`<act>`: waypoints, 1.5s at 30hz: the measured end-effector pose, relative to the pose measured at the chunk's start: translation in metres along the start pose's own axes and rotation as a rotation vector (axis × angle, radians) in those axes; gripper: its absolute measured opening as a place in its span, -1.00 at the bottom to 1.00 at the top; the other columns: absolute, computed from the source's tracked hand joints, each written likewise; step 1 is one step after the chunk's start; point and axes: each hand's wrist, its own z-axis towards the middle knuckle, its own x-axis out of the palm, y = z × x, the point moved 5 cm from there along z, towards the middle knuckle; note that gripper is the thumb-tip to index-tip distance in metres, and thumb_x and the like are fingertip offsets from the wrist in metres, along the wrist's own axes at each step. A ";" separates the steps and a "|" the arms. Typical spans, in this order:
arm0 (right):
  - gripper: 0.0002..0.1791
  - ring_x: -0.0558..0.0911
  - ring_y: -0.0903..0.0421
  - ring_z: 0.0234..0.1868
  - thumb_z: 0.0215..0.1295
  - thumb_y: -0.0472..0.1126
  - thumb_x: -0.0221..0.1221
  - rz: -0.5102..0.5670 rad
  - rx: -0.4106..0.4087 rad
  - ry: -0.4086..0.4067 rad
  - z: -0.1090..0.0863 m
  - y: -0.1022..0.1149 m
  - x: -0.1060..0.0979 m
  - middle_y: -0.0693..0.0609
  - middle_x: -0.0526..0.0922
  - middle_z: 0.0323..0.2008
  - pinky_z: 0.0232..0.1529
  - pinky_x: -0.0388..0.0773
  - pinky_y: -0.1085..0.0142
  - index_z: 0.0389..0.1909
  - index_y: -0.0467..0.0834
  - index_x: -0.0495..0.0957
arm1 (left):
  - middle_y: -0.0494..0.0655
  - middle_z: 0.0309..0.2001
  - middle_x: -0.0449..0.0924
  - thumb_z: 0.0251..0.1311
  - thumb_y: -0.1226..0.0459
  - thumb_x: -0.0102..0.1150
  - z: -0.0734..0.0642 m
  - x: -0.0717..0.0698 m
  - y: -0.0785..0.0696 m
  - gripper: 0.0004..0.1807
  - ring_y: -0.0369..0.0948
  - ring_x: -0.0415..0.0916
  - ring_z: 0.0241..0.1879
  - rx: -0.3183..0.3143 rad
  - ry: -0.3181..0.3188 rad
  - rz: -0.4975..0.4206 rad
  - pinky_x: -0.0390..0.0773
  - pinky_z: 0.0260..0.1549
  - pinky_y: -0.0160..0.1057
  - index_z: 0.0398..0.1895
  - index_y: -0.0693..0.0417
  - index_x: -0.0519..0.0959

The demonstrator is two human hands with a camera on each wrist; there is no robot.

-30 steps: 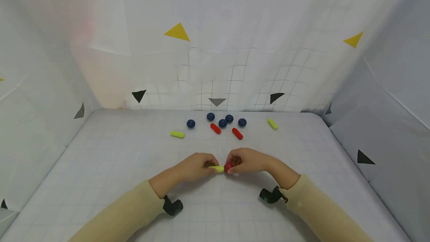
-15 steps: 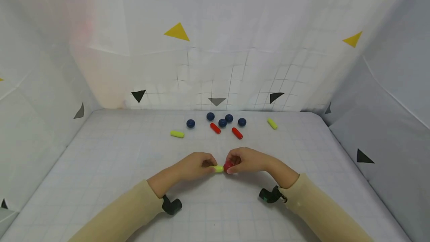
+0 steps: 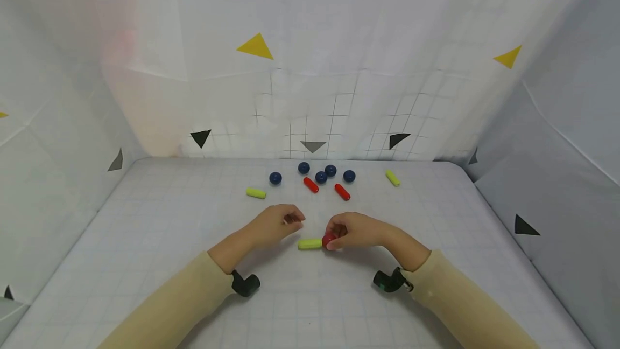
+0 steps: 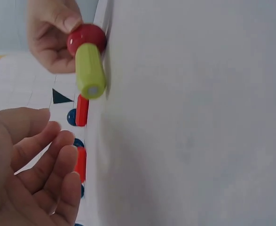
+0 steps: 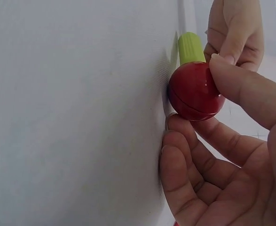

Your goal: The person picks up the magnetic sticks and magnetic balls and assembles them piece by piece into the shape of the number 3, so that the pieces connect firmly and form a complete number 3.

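Observation:
My right hand (image 3: pixel 356 230) pinches a red ball (image 5: pixel 194 92) between thumb and fingers, low over the table. A yellow-green rod (image 3: pixel 310 244) reaches leftward from the ball, its near end against it; in the left wrist view the rod (image 4: pixel 90 73) shows a small pale spot on its free end. Up and to the left of the rod, my left hand (image 3: pixel 273 225) is off it, fingers loosely bent and holding nothing. Whether the rod is fixed into the ball or only touches it, I cannot tell.
Farther back on the white table (image 3: pixel 194 220) lie several dark blue balls (image 3: pixel 321 177) and two red rods (image 3: pixel 342 192). One yellow-green rod (image 3: pixel 255 193) is at the back left, another yellow-green rod (image 3: pixel 393 178) at the back right. White sheets (image 3: pixel 310 26) enclose the table.
My left hand has let go of the yellow-green rod and moved up and left from it. The right hand stays in place, still gripping the red ball.

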 end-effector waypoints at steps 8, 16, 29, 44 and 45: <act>-0.79 0.57 0.13 -0.28 0.25 -0.04 0.38 0.002 0.026 -0.002 -0.002 0.002 0.000 0.14 0.63 -0.37 -0.18 0.54 0.24 -0.16 0.03 0.63 | -0.19 -0.13 0.61 0.39 0.21 0.20 0.011 -0.026 0.013 -0.77 -0.19 0.51 -0.08 -0.053 -0.195 -0.031 0.59 -0.16 -0.23 0.05 0.03 0.62; -0.80 0.57 0.13 -0.26 0.25 -0.06 0.38 0.011 0.027 -0.001 -0.002 0.000 0.000 0.14 0.63 -0.36 -0.17 0.54 0.24 -0.15 0.02 0.63 | -0.05 -0.03 0.62 0.40 0.24 0.18 0.023 -0.049 0.027 -0.71 -0.11 0.53 -0.02 -0.044 -0.333 -0.013 0.57 -0.05 -0.12 0.11 0.15 0.59; -0.79 0.57 0.13 -0.26 0.26 -0.07 0.37 0.008 0.020 0.002 -0.003 0.002 0.000 0.14 0.63 -0.35 -0.18 0.54 0.25 -0.13 0.01 0.63 | 0.00 -0.06 0.61 0.33 0.24 0.25 0.039 -0.071 0.042 -0.70 -0.08 0.54 -0.05 -0.098 -0.446 -0.127 0.50 -0.04 -0.09 0.08 0.13 0.57; -0.80 0.57 0.13 -0.27 0.26 -0.06 0.38 0.026 0.023 0.001 -0.002 -0.001 0.002 0.13 0.64 -0.35 -0.19 0.54 0.24 -0.15 0.04 0.63 | 0.07 0.28 0.44 0.30 0.15 0.29 0.058 -0.079 0.065 -0.48 0.03 0.36 0.27 -0.264 -0.433 -0.132 0.38 0.23 0.04 0.30 0.05 0.49; -0.80 0.57 0.13 -0.27 0.26 -0.06 0.38 0.026 0.023 0.001 -0.002 -0.001 0.002 0.13 0.64 -0.35 -0.19 0.54 0.24 -0.15 0.04 0.63 | 0.06 0.29 0.43 0.30 0.15 0.30 0.060 -0.079 0.066 -0.47 0.03 0.35 0.29 -0.276 -0.421 -0.137 0.37 0.24 0.05 0.31 0.04 0.49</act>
